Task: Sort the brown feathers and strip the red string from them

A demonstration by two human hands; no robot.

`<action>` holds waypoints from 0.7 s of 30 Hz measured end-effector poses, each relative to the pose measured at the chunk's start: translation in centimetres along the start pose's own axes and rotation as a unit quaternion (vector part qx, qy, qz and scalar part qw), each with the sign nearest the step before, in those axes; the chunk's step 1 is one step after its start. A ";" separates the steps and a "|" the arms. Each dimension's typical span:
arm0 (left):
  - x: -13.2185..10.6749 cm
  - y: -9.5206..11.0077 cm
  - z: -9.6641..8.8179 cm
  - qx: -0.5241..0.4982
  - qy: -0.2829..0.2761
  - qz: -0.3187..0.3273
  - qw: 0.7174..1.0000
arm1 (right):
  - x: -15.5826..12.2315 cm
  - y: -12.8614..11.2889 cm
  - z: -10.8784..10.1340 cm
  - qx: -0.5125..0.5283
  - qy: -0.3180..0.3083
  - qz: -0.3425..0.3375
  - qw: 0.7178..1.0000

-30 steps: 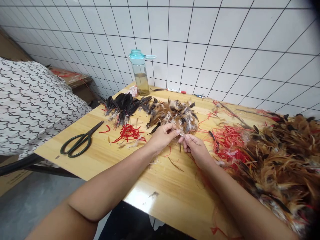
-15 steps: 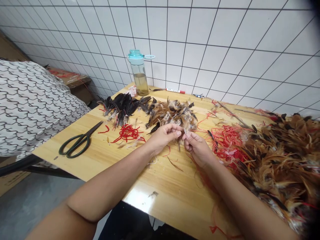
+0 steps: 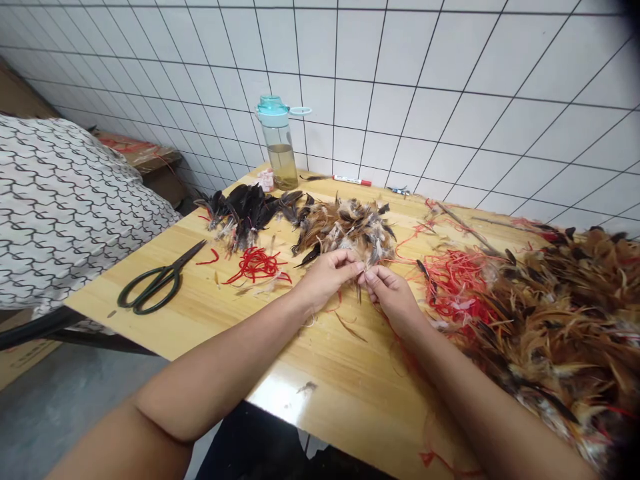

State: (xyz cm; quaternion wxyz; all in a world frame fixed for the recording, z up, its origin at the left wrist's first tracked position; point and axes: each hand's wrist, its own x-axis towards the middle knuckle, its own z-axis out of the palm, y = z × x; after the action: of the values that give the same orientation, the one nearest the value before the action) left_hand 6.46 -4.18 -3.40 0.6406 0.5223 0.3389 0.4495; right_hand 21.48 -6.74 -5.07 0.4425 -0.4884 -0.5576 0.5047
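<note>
My left hand is pinched closed above the table, its fingertips meeting those of my right hand. Both pinch at the same spot; a small feather seems to be between them, but the fingers mostly cover it. Just beyond the fingertips lies a pile of brown feathers. Black feathers form a bundle to its left. Short red strings are heaped left of my left hand. Right of my right hand, a tangle of red string borders a large mound of brown feathers.
Black-handled scissors lie at the left of the wooden table. A water bottle stands at the back, near a red-capped marker and the tiled wall. Patterned cloth covers something at the left.
My right hand has shifted slightly left, and its fingers have closed in against my left fingertips. My left hand has barely moved. The piles look the same.
</note>
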 end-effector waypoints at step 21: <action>0.1 -0.4 -0.1 -0.034 -0.025 -0.030 0.999 | 0.0 0.1 0.1 0.014 0.014 0.007 1.000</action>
State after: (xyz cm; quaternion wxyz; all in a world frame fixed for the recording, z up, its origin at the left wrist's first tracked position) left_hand 6.45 -4.04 -3.79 0.6795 0.5011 0.3227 0.4278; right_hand 21.36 -6.77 -5.18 0.4533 -0.4933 -0.5409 0.5086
